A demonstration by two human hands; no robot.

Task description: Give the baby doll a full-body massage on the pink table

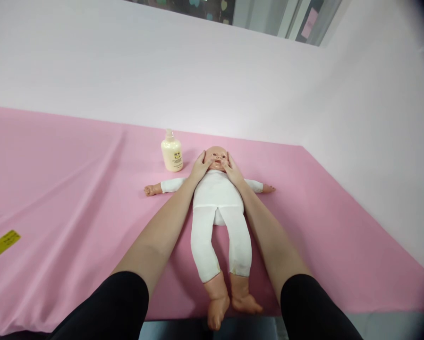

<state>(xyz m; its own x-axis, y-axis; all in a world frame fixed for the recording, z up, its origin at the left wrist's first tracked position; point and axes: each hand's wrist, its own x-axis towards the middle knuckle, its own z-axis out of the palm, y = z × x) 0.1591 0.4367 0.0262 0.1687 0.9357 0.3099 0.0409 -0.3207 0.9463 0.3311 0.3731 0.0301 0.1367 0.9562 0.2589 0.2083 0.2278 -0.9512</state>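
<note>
A baby doll (218,191) lies on its back on the pink table cover, its head at the far end and its feet toward me. It has a white cloth body, with bare plastic head, hands and feet. Against one side of its head rests my left hand (199,169), fingers along the cheek and thumb near the mouth. My right hand (234,172) cups the other side in the same way, its thumb also by the mouth. Between them the doll's face stays visible. Both its arms are spread outward.
A pale yellow pump bottle (172,152) stands left of the doll's head. The pink cover (73,198) has folds on the left, where a yellow label strip (1,246) lies. A white wall (144,71) rises behind, with a window (261,19) above.
</note>
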